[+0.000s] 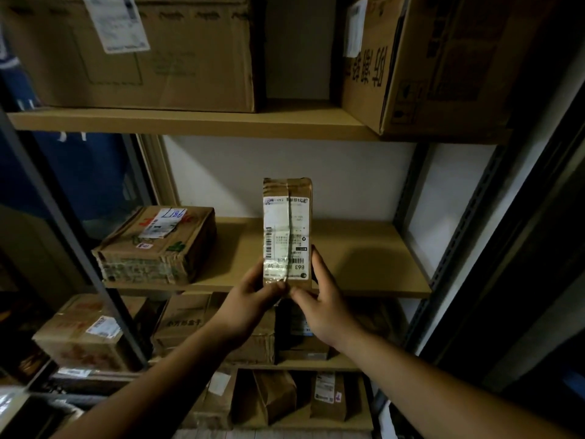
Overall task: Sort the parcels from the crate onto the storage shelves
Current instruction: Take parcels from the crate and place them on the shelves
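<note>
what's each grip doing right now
Left grip: holds the parcel at its lower left.
Right grip: holds the parcel at its lower right.

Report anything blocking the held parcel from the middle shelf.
Nothing visible. The left hand and right hand hold the parcel upright before the middle shelf; the board behind it is bare, the taped carton to its left.

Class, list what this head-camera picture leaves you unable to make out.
Crate: outside the head view's frame.
Label on the held parcel: print too small, blurred.
Its bottom edge: covered by the left hand and right hand; contact with the middle shelf unclear.
Top-left cardboard box: cut off by the upper edge.
</note>
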Available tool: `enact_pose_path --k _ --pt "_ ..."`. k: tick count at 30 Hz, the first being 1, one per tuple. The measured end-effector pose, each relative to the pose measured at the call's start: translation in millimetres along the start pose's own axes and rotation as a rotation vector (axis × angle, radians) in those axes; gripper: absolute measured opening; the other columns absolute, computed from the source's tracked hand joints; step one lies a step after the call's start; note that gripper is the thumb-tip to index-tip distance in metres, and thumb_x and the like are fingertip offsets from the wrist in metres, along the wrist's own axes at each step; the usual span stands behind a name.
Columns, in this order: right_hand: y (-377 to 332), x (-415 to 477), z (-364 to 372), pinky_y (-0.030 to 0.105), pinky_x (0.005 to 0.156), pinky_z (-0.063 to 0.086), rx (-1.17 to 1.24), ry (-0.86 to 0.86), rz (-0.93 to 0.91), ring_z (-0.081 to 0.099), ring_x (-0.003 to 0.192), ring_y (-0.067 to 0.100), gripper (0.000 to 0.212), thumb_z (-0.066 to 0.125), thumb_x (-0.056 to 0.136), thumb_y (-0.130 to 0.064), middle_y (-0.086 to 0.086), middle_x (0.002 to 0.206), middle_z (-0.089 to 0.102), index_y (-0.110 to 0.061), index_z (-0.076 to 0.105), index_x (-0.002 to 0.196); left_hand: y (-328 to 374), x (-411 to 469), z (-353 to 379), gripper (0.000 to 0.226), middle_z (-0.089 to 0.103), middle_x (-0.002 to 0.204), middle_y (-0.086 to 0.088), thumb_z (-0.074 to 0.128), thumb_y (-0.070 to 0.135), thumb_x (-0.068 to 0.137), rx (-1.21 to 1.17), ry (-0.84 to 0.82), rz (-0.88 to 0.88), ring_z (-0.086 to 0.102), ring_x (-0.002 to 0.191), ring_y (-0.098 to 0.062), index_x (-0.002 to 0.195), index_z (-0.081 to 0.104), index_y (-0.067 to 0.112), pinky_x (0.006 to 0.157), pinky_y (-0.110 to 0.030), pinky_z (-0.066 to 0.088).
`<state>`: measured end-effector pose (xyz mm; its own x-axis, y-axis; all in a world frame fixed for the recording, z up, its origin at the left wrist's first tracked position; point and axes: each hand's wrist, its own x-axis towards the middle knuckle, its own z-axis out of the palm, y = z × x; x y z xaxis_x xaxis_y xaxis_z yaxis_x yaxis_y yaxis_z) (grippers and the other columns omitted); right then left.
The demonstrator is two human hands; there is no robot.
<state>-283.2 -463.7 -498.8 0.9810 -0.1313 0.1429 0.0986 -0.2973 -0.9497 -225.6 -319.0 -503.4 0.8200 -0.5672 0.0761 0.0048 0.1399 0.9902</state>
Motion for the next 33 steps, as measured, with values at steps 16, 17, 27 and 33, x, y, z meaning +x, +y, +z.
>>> enact_pose_path --k 16,17,27,33 --pt "2.2 36.4 -53.5 0.037 0.104 0.04 0.041 0.071 0.239 0.047 0.123 0.014 0.055 0.046 0.098 -0.021 -0.013 0.125 0.048 -0.037 0.025 0.146 6.0 75.2 46.5 0.035 0.061 0.117 0.001 0.049 0.021 0.097 0.104 0.031 -0.249 0.06 0.099 -0.015 0.13 0.047 0.032 0.076 -0.037 0.054" --pt "4.4 42.9 -56.8 0.04 0.105 0.04 0.039 0.083 0.265 0.048 0.124 0.016 0.053 0.046 0.097 -0.021 -0.012 0.125 0.05 -0.037 0.027 0.145 5.8 83.4 49.5 0.033 0.06 0.12 -0.001 0.049 0.022 0.097 0.109 0.03 -0.275 0.059 0.1 -0.014 0.129 0.047 0.033 0.073 -0.035 0.053" --pt "31.5 96.9 -85.5 0.028 0.092 0.033 0.056 0.061 0.434 0.043 0.128 0.02 0.048 0.04 0.1 -0.015 0.001 0.143 0.044 -0.027 0.029 0.146 -17.5 148.5 57.4 0.033 0.055 0.11 0.003 0.05 0.027 0.096 0.112 0.055 -0.454 0.048 0.109 -0.019 0.129 0.047 0.034 0.094 -0.049 0.047" --pt "51.9 119.5 -84.2 0.03 0.094 0.035 0.057 0.027 0.464 0.044 0.127 0.021 0.048 0.039 0.1 -0.016 0.003 0.143 0.045 -0.027 0.031 0.146 -29.4 166.9 50.6 0.037 0.056 0.112 0.001 0.049 0.027 0.097 0.1 0.065 -0.506 0.049 0.108 -0.019 0.133 0.044 0.03 0.097 -0.05 0.045"
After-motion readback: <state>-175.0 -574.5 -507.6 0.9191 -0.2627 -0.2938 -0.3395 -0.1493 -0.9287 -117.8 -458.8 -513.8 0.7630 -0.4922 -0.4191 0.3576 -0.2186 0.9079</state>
